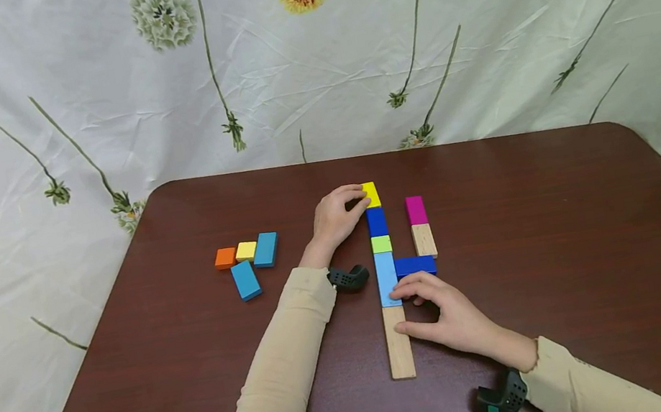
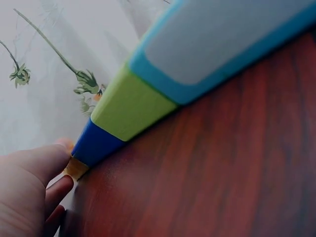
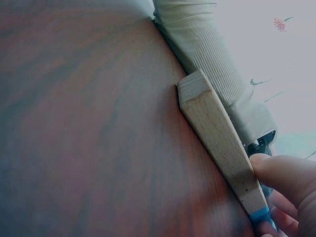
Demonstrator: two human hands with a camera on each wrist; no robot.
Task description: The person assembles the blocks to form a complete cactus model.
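Observation:
A row of blocks runs away from me: a natural wood plank [image 1: 401,354], a light blue block [image 1: 385,270], a lime green block [image 1: 381,244], a dark blue block [image 1: 376,221] and a yellow block [image 1: 371,194] at the far end. My left hand [image 1: 336,220] touches the yellow block's left side with fingertips and thumb; the left wrist view shows them at the row's tip. From the right side, my right hand [image 1: 446,310] has its index finger at the light blue block and its thumb [image 3: 271,168] at the plank. Its lower fingers are partly hidden.
Another dark blue block [image 1: 415,265] lies crosswise against the row's right side. Beyond it, a magenta block [image 1: 416,210] adjoins a short wood block [image 1: 424,240]. To the left lie an orange block [image 1: 225,258], a small yellow block [image 1: 246,251] and two blue blocks [image 1: 246,280].

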